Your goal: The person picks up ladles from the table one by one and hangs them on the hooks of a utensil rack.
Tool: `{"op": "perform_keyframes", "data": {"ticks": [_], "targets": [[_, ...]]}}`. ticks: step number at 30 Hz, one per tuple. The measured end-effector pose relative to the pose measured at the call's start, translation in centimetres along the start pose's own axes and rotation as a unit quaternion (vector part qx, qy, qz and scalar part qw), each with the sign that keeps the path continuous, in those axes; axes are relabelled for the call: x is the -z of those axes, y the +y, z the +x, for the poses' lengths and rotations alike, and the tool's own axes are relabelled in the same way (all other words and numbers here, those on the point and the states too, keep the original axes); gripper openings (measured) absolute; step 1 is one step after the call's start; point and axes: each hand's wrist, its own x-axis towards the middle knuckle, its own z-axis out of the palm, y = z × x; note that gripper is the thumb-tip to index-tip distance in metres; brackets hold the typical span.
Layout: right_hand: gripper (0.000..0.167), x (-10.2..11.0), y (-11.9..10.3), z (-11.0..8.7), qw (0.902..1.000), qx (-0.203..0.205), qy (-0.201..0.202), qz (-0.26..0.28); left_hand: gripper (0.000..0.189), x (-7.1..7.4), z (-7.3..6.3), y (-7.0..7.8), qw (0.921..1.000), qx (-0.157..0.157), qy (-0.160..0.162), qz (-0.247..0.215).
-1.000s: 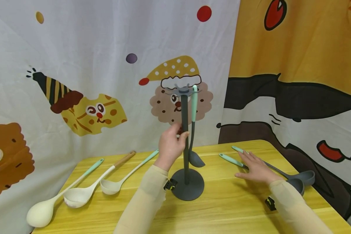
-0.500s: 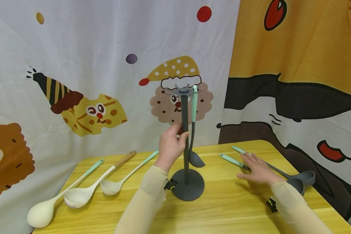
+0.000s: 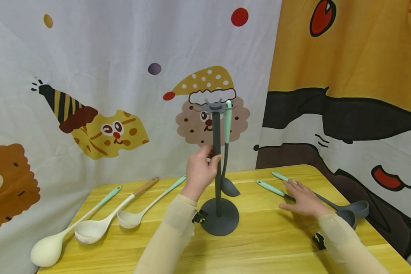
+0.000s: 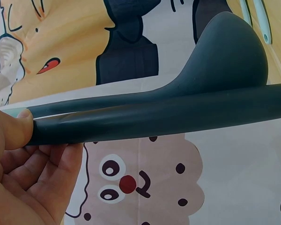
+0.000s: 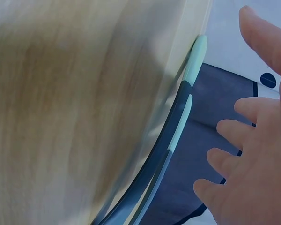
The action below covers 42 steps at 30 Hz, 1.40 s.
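A dark grey utensil stand (image 3: 216,129) rises from a round base on the table, with hooks at its top. My left hand (image 3: 201,171) grips its post about halfway up; in the left wrist view the thumb and fingers close round the post (image 4: 178,117). From one hook hangs a ladle (image 3: 227,125) with a mint handle and a dark bowl (image 4: 229,56), just right of the post. My right hand (image 3: 305,199), fingers spread, hovers above two dark ladles with mint handles (image 3: 270,187) lying at the table's right. In the right wrist view, the hand (image 5: 253,140) stands apart from both handles (image 5: 194,63).
Along the table's left lie a large cream spoon (image 3: 48,249) with a mint handle, a white ladle (image 3: 92,231) with a wooden handle end, and a smaller cream ladle (image 3: 130,219). A printed cartoon curtain (image 3: 123,57) hangs behind the wooden table (image 3: 260,243).
My right hand has drifted slightly to the right above the dark ladles. The left hand keeps its grip on the stand, which has not moved.
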Motion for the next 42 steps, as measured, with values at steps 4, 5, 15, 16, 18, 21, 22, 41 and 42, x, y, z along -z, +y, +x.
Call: {"op": "perform_keyframes", "data": {"ticks": [4, 5, 15, 16, 18, 21, 22, 41, 42], "targets": [[0.094, 0.0, 0.1, 0.0, 1.0, -0.003, 0.001, -0.007, 0.011, 0.0, 0.0, 0.0, 1.0, 0.0, 0.0, 0.002], [0.094, 0.0, 0.1, 0.0, 1.0, -0.004, 0.002, -0.009, 0.011, 0.0, 0.0, 0.0, 1.0, 0.0, 0.0, 0.002], [0.081, -0.4, 0.9, 0.0, 0.9994, -0.005, 0.004, -0.033, 0.011, 0.0, 0.0, 0.1, 1.0, 0.0, -0.002, 0.008], [0.078, -0.5, 1.0, -0.1, 0.9994, -0.004, 0.005, -0.035, 0.011, 0.0, 0.0, 0.1, 1.0, -0.001, -0.003, 0.009], [0.074, -0.5, 1.2, -0.1, 0.9992, -0.002, 0.009, -0.038, 0.012, 0.0, 0.0, 0.1, 0.9999, -0.001, -0.004, 0.009], [0.068, -0.6, 1.3, -0.1, 0.9991, -0.004, 0.012, -0.041, 0.012, 0.0, 0.0, 0.1, 0.9999, -0.003, -0.005, 0.01], [0.067, -0.6, 1.4, -0.1, 0.999, -0.006, 0.012, -0.041, 0.012, 0.0, 0.0, 0.1, 0.9999, -0.005, -0.004, 0.011], [0.051, -0.3, 1.5, 0.2, 0.9953, -0.073, -0.005, -0.064, 0.011, 0.1, 0.0, 0.0, 1.0, -0.002, -0.005, 0.005], [0.049, -0.3, 1.5, 0.2, 0.9951, -0.073, -0.005, -0.066, 0.011, 0.1, 0.0, 0.0, 1.0, -0.001, -0.005, 0.004]]}}
